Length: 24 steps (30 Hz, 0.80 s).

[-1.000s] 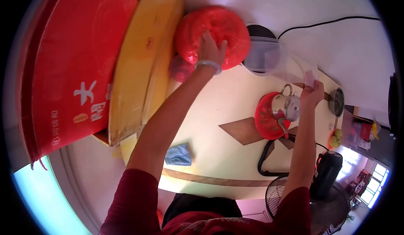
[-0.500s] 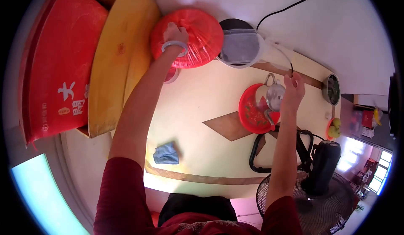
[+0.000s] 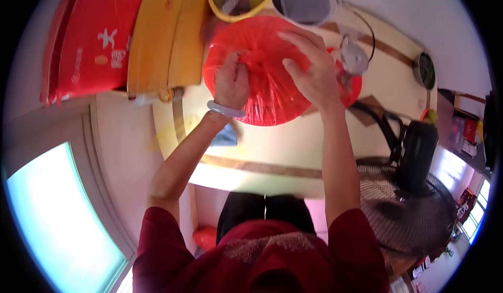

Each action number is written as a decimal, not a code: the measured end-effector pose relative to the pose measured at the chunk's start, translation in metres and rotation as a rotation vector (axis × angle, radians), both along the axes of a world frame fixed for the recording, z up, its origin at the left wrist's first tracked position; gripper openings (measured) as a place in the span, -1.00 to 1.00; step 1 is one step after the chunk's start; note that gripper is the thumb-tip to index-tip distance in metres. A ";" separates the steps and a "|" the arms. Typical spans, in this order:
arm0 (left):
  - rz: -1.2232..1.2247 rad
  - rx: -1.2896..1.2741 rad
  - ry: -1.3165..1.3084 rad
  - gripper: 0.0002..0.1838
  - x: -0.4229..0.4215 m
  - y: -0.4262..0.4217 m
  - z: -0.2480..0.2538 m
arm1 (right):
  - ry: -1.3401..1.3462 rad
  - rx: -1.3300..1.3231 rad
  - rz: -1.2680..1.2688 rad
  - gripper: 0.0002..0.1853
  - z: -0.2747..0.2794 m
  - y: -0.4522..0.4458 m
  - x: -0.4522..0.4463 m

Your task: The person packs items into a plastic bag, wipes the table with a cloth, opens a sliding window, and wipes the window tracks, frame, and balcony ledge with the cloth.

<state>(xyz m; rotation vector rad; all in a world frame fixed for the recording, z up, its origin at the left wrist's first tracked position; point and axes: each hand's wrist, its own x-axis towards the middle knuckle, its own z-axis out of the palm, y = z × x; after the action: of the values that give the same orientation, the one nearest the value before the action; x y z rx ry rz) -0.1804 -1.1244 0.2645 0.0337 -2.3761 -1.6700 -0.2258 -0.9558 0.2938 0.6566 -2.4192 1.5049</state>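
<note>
A large round bundle wrapped in a shiny red plastic bag point(image 3: 267, 101) is held above the table, its plastic gathered at the top centre. My left hand point(image 3: 232, 83), with a pale bangle at the wrist, is closed on the gathered plastic. Over the bag's right side is my right hand point(image 3: 314, 65), fingers spread and slightly blurred; I cannot tell whether it touches the plastic. Whatever is inside the bag is hidden. Partly behind my right hand, a metal teapot point(image 3: 354, 60) stands by a red basin point(image 3: 352, 91).
A yellow-rimmed bowl point(image 3: 241, 16) and a dark round pan with a clear lid point(image 3: 304, 3) are at the back. Tall yellow point(image 3: 162, 36) and red boxes point(image 3: 99, 36) stand left. A black fan point(image 3: 408, 209) is at right, and a folded blue cloth point(image 3: 225, 136) lies near the front.
My left hand has brought the red bag off the back of the table towards me, uncovering the yellow-rimmed bowl. My right hand has left the cable by the teapot and come over the bag.
</note>
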 end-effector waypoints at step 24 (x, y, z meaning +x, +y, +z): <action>-0.073 -0.151 -0.964 -0.74 0.316 0.008 -0.119 | -0.427 0.458 0.264 -0.75 -0.169 0.029 0.284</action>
<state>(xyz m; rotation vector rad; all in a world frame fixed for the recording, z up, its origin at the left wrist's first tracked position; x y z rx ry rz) 0.1352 -1.1162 0.1450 0.9267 -3.1732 -1.7321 0.0582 -0.9264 0.1246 0.8381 -3.1647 1.2829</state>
